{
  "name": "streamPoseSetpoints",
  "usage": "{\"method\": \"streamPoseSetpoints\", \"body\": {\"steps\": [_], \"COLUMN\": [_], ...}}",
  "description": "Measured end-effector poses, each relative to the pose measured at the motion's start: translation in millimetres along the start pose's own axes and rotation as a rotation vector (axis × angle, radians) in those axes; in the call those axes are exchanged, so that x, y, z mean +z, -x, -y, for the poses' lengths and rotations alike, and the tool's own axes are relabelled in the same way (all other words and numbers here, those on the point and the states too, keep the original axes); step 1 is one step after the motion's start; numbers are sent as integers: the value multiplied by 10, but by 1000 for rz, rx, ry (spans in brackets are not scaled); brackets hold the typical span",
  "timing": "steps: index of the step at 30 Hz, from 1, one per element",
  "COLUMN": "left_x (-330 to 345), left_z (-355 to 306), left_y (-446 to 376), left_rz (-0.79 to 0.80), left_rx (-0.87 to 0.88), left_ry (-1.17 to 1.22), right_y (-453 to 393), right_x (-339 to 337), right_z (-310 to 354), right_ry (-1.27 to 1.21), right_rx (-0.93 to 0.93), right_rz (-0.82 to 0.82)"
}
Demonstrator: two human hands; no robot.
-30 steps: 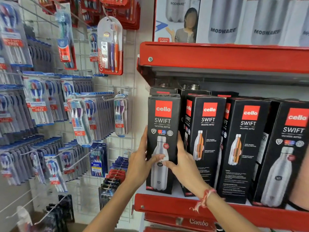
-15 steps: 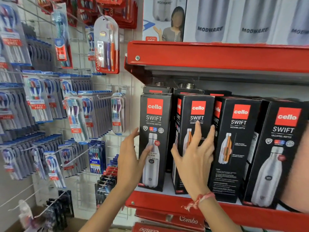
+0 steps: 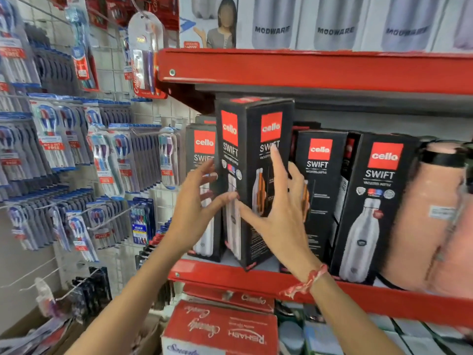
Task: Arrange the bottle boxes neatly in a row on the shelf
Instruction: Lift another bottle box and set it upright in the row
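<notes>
On the red shelf (image 3: 230, 274), one black bottle box (image 3: 252, 175) stands turned corner-forward and lifted above its neighbours, its top close under the upper shelf at twelve o'clock, its lower corner at the shelf's front lip. The left hand (image 3: 194, 208) presses the box's left face with spread fingers and the thumb reaching across to its front edge; the right hand (image 3: 279, 208) lies flat and open against its right face, index finger pointing up, so the box is squeezed between two palms rather than clenched. The leftmost box (image 3: 202, 190) sits at nine o'clock behind the left hand; two more boxes (image 3: 320, 196) stand at three o'clock beside a peach flask (image 3: 430, 216). The risk, as I judge it: a palm-only hold could let the twisted box slip off the lip, or its swinging corner could knock a neighbour askew.
</notes>
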State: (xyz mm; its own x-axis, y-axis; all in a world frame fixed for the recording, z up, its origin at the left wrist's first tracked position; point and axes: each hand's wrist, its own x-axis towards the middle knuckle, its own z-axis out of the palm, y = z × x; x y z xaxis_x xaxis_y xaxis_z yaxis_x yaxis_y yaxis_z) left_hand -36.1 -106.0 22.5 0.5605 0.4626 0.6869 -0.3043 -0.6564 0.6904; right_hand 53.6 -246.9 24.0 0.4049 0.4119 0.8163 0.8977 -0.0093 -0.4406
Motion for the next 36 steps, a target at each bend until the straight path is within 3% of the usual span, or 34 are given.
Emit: {"method": "streamPoseSetpoints", "body": {"steps": [4,8,12,23,31,33,36], "left_x": [-6,68,225,524,559,540,527], "left_z": [-137,-149,-49,264,264,296,334], "left_y": [130,152,36,-278,-310,-326,-322], "left_rz": [206,172,110,48,82,78,8], "left_rx": [-53,-39,-40,-86,-145,-127,-84], "left_ry": [81,132,95,-66,-241,-275,-371], "right_y": [45,-71,-259,-376,-336,-302,-233], "right_x": [-385,-499,-366,34,104,75,8], "right_z": [-72,-221,-325,-537,-487,-413,-311], "right_ry": [-228,-294,-179,-57,51,128,218], "right_rx": [3,10,60,257,271,202,54], "right_rz": [218,411,460,277,195,61,-282]}}
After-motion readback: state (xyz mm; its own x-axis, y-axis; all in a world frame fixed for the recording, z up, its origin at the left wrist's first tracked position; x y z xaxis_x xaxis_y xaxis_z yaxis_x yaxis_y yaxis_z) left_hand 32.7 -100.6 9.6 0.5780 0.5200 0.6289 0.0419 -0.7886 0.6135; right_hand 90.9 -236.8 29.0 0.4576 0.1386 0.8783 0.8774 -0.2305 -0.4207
